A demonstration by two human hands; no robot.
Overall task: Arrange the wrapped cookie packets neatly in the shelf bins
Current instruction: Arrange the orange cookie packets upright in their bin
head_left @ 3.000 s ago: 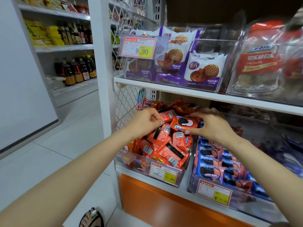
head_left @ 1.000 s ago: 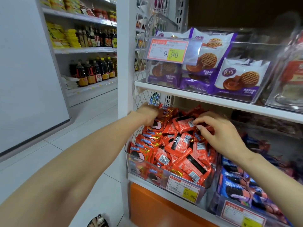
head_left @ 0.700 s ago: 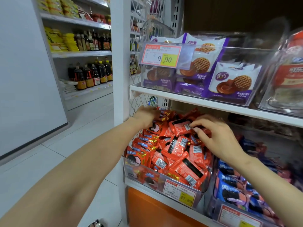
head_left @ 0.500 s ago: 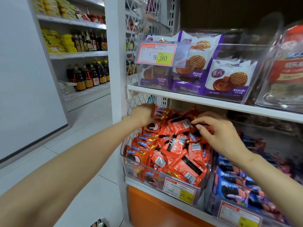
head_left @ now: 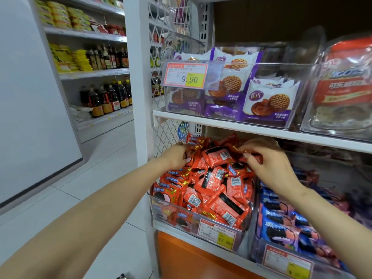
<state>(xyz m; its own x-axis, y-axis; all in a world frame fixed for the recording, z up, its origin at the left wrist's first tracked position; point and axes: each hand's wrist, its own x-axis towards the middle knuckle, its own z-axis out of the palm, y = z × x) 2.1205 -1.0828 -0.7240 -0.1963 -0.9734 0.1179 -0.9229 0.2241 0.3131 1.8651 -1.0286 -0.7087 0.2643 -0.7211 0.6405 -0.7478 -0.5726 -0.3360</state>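
A clear plastic bin [head_left: 243, 236] on the lower shelf holds a heaped pile of red wrapped cookie packets [head_left: 211, 178]. My left hand [head_left: 177, 156] is at the back left of the pile, fingers curled on a red packet by the wire side panel. My right hand [head_left: 269, 164] is at the back right of the pile and pinches a red packet [head_left: 251, 153] between fingers and thumb. Beside it, a second clear bin [head_left: 259, 250] holds blue wrapped cookie packets [head_left: 279, 220].
The white upper shelf edge [head_left: 251, 127] runs just above my hands. It carries a clear bin of purple waffle cookie bags [head_left: 267, 101] with a 9.90 price tag [head_left: 186, 76]. A white post [head_left: 138, 77] stands left; bottles [head_left: 106, 97] line far shelves.
Both hands have stayed at the back of the red pile. My right hand has curled its fingers round a red packet at the back right. The camera has shifted slightly.
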